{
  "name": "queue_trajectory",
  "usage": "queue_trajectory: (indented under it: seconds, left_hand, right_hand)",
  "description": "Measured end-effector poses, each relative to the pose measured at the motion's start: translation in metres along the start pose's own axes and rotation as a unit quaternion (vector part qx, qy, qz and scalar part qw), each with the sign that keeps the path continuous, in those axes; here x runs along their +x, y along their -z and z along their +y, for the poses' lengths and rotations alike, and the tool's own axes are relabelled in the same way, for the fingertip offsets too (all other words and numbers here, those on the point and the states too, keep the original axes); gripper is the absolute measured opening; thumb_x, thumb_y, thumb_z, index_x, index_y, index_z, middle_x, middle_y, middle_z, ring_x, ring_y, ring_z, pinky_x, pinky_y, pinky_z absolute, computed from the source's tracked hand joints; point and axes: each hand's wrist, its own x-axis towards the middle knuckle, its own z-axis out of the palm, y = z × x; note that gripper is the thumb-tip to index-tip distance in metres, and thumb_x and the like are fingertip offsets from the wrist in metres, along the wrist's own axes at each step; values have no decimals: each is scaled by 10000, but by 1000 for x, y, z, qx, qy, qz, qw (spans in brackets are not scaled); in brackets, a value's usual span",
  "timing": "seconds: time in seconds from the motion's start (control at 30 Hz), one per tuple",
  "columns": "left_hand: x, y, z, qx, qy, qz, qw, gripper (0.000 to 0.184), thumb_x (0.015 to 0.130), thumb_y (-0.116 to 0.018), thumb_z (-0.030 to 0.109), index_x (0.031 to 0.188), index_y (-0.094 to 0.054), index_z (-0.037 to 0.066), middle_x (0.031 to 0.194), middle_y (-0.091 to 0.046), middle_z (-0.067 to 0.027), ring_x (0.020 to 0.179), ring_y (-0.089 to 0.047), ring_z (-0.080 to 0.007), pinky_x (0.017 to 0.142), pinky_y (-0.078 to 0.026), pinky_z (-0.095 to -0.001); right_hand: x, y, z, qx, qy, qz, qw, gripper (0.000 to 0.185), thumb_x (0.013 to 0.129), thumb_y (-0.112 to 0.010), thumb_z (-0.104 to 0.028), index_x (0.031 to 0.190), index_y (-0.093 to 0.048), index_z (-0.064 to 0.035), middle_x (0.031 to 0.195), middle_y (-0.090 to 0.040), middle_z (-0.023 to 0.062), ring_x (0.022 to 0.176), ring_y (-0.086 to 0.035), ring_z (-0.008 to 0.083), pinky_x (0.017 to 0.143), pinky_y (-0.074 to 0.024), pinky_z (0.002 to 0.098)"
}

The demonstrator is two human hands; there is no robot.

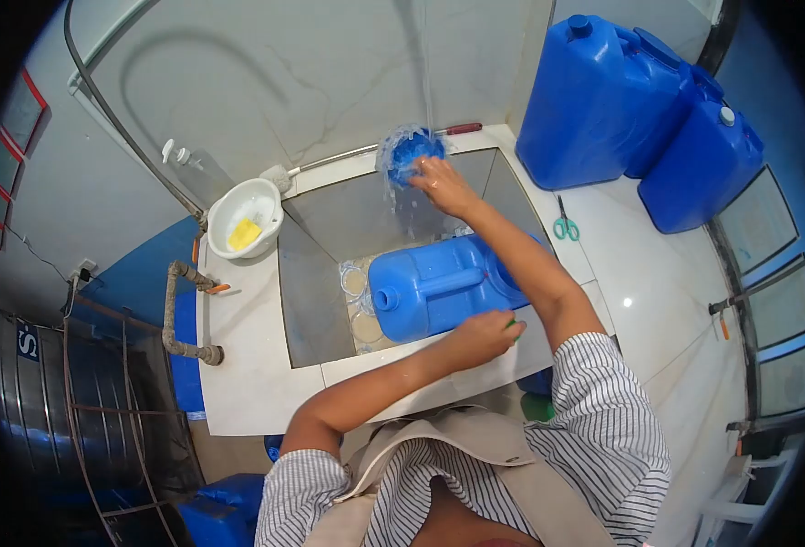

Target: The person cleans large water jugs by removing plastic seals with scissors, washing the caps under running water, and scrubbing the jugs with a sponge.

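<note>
Blue, stiff-looking, probably slippery, the jug (425,314) lies mid-frame, best held by its handle (453,283). The left hand (480,339) grips a green item (516,330); the right hand (445,186), upper centre, clutches a wet blue piece (409,146).

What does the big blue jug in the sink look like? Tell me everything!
The jug is shiny blue and looks like plastic. It lies in the grey sink, long handle facing up, its round mouth uncapped. The right forearm hides part of its other end. The left hand is at its near side, but I can't tell if they touch.
</note>
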Motion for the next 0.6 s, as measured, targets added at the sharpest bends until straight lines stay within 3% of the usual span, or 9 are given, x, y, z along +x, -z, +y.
queue_trajectory:
  seconds: [0.13, 0.23, 0.3, 0.4, 0.43, 0.47, 0.5, 0.57, 0.6]
  left_hand:
    - [-4, 71, -48, -147, 79, 235, 958, 289, 863, -557, 119, 1143, -520, 57, 1020, -545, -131, 896, -575, -240, 734, -488, -336]
    - [10, 116, -128, -463, 314, 325, 763, 260, 923, -369, 186, 1081, -518, 43, 911, -552, -91, 701, -584, -167, 603, -487, -276]
    - [29, 138, -169, -602, 326, 364, 631, 188, 902, -424, 144, 1017, -522, 32, 839, -549, -79, 675, -571, -160, 563, -475, -267]
    - [72, 138, -229, -595, 344, 316, 654, 120, 875, -456, 81, 953, -520, 16, 802, -565, -80, 637, -558, -156, 532, -464, -261]
    - [87, 134, -244, -596, 343, 314, 655, 120, 875, -456, 81, 953, -520, 16, 802, -565, -80, 637, -558, -156, 532, -464, -261]
    - [103, 127, -255, -578, 382, 299, 656, 99, 857, -458, 45, 927, -516, 8, 775, -571, -90, 600, -549, -151, 494, -453, -263]
    - [117, 119, -263, -560, 421, 285, 655, 82, 839, -460, 9, 902, -511, -1, 748, -578, -99, 564, -540, -147, 456, -443, -265]
    - [137, 106, -276, -533, 454, 298, 649, 86, 835, -447, 0, 894, -509, -8, 722, -580, -105, 523, -519, -143, 417, -420, -262]
    - [141, 100, -282, -505, 487, 310, 642, 90, 830, -435, -9, 885, -507, -15, 695, -583, -111, 483, -499, -138, 377, -397, -259]
  right_hand:
    - [3, 6, 14, 10, 65, -13, 998, 286, 723, -556, -19, 979, -653, -100, 1003, -515, 122, 971, -487, 298, 829, -402, 403]
    - [7, 9, 17, 23, 48, -7, 999, 279, 735, -539, -26, 977, -652, -103, 976, -527, 120, 964, -493, 299, 818, -407, 398]
    - [7, -1, 24, 44, 21, -12, 999, 282, 734, -529, -21, 975, -650, -103, 962, -533, 119, 964, -495, 304, 814, -408, 400]
    - [3, -31, 35, 138, -155, 87, 974, 248, 766, -518, -19, 982, -638, -50, 871, -573, 111, 848, -556, 266, 752, -437, 370]
    - [6, -23, 27, 424, -324, 123, 837, 180, 790, -517, -25, 933, -625, -35, 818, -588, 95, 753, -570, 228, 699, -464, 343]
    - [5, -18, 23, 655, -449, 143, 590, 120, 813, -515, -30, 883, -612, -20, 765, -602, 79, 659, -583, 189, 647, -491, 317]
    - [0, -21, 28, 654, -449, 145, 591, 120, 813, -515, -30, 883, -612, -20, 765, -602, 79, 659, -583, 189, 647, -491, 317]
    - [-13, -27, 38, 674, -540, 163, 478, 63, 834, -543, -97, 835, -577, -44, 715, -578, 40, 579, -554, 134, 545, -477, 286]
    - [-18, -30, 44, 658, -554, 129, 494, 33, 813, -554, -95, 805, -555, -63, 701, -564, 46, 547, -540, 154, 491, -463, 314]
